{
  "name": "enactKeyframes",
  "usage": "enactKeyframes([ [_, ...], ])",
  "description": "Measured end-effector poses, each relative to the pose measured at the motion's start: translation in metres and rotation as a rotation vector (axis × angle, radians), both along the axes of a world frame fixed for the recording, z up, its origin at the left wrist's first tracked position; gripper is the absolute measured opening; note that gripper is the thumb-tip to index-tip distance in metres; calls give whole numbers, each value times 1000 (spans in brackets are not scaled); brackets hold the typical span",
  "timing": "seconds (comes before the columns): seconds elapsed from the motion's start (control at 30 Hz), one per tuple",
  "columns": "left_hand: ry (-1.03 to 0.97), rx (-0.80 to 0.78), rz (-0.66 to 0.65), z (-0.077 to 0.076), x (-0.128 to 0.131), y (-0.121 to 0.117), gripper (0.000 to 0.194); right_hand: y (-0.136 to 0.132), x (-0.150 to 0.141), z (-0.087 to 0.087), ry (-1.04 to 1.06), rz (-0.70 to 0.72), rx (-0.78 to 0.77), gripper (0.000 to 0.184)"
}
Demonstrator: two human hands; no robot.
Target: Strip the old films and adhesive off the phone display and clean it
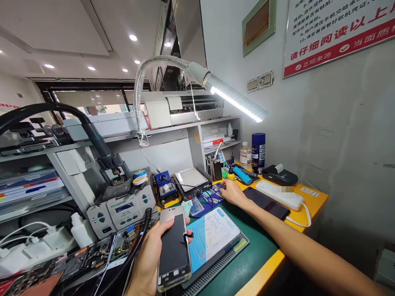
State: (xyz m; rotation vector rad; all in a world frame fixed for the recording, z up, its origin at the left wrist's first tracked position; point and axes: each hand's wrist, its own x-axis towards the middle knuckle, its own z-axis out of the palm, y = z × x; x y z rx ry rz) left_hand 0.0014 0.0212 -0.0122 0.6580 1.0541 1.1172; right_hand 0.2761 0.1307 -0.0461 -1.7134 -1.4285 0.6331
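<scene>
My left hand (149, 250) is wrapped around an opened phone (174, 246), thumb on its side edge. The phone's inside faces up, with a large black battery-like panel and a short black tab sticking out at the right. Farther off, my right hand (233, 192) reaches over a blue patterned mat (212, 195), its fingers curled together; whatever is between the fingertips is too small to make out. Beside that wrist lies a dark phone (267, 202), screen up. Below the phone in my left hand sits a blue-and-white box (212, 232) on a grey perforated tray.
A grey rework station (123, 209) with a black hose stands left, near circuit boards (92, 259). Behind are a blue soldering unit (166, 185) and a black-framed device (191, 181). A spray can (258, 152), a black printer (280, 174) and a white power strip (279, 195) line the right.
</scene>
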Motion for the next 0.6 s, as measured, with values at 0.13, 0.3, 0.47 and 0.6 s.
enactKeyframes([
  [0.13, -8, -9, -30, -2, 3, -1, 35, 18, 12, 32, 47, -65, 119, 33],
  [0.3, -3, 12, -46, 1, 6, -8, 33, 67, 17, 92, 137, -141, 181, 35],
  [0.47, 19, 46, -55, 5, 8, -9, 32, 87, 12, 112, 179, -181, 255, 34],
  [0.6, 34, 57, -77, 7, 10, -7, 25, 85, 20, 126, 168, -190, 392, 35],
])
